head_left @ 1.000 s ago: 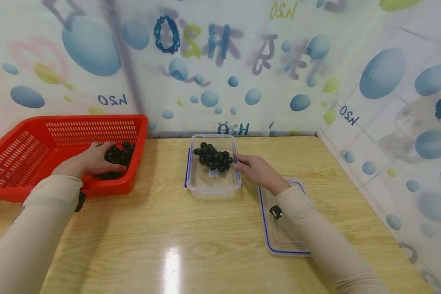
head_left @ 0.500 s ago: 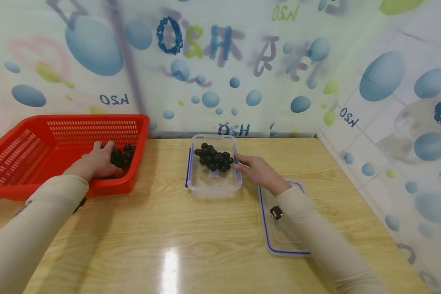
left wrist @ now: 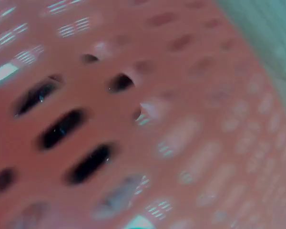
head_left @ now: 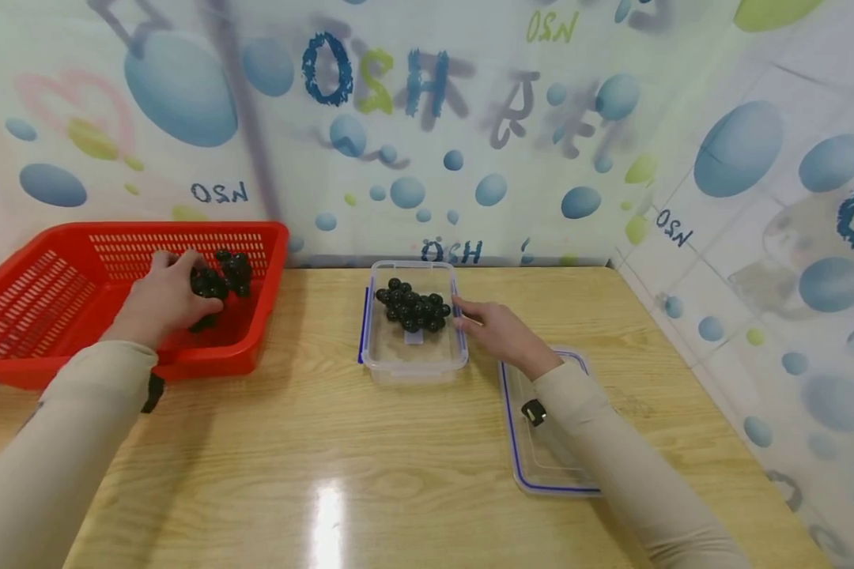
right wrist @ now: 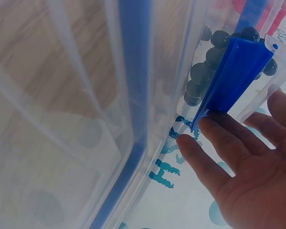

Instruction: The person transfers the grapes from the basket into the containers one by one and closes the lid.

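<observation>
In the head view my left hand (head_left: pixel 160 300) is inside the red basket (head_left: pixel 273 276), its fingers and thumb around a bunch of black grapes (head_left: pixel 208 291). More black grapes (head_left: pixel 236 273) show just beyond the fingertips, by the basket's right side. Another bunch of dark grapes (head_left: pixel 414 307) lies in a clear plastic container (head_left: pixel 416 366) at mid table. My right hand (head_left: pixel 501 332) is at that container's right side. In the right wrist view its fingers are extended, fingertips at the blue latch (right wrist: pixel 238 71). Slotted basket wall (left wrist: pixel 148 129) fills the left wrist view, hiding the left hand.
A clear lid (head_left: pixel 541 450) with a blue seal lies on the wooden table (head_left: pixel 256 458), partly under my right forearm. Behind the table hangs a patterned wall covering (head_left: pixel 427 142), and a side wall (head_left: pixel 776 276) bounds the right.
My left hand first shifted right, then moved back left and up with the grapes, bringing more of them into sight. The right hand and the container have stayed in place.
</observation>
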